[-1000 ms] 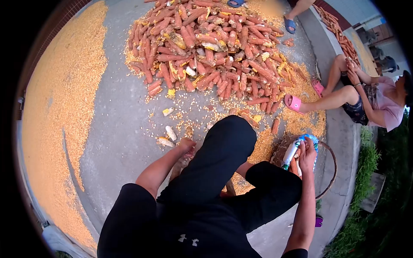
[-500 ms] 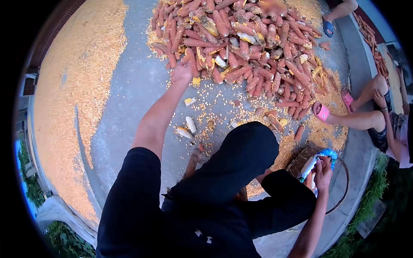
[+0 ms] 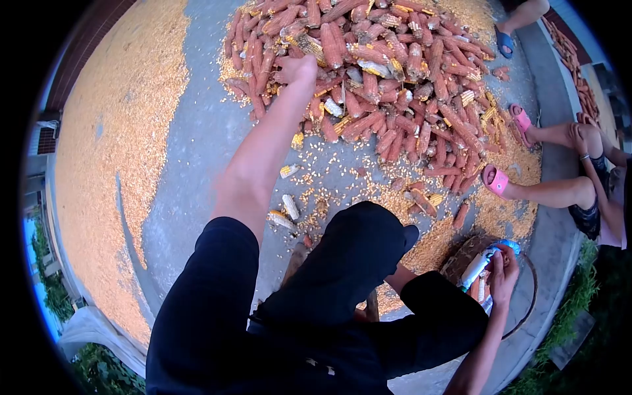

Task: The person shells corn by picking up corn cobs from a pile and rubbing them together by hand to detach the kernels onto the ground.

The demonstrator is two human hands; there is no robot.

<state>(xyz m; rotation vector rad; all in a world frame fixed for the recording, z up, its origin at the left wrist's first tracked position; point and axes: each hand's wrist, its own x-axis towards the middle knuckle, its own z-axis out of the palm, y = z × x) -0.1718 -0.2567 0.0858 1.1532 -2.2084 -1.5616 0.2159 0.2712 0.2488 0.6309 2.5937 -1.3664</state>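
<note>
My left hand (image 3: 296, 68) reaches to the near left part of a big heap of reddish corn cobs (image 3: 395, 92); its fingers are partly lost among the cobs, so what they touch is unclear. At the lower right, my right hand (image 3: 503, 276) is at the edge of a round basket (image 3: 461, 260) with a curved handle. Its fingers are bent beside a white and blue plastic wrapping (image 3: 475, 268). Some cobs show inside the basket. Between my left forearm and my knee, pale cobs (image 3: 289, 207) lie among scattered kernels.
A wide layer of yellow kernels (image 3: 118, 145) covers the ground at left. Another person in pink sandals (image 3: 495, 180) sits on the right ledge. A foot in a blue sandal (image 3: 505, 43) stands at the upper right. Green plants border the ledge.
My left hand has moved from near my knee up to the heap and further in among the cobs. My right hand stays at the basket. The camera view has shifted.
</note>
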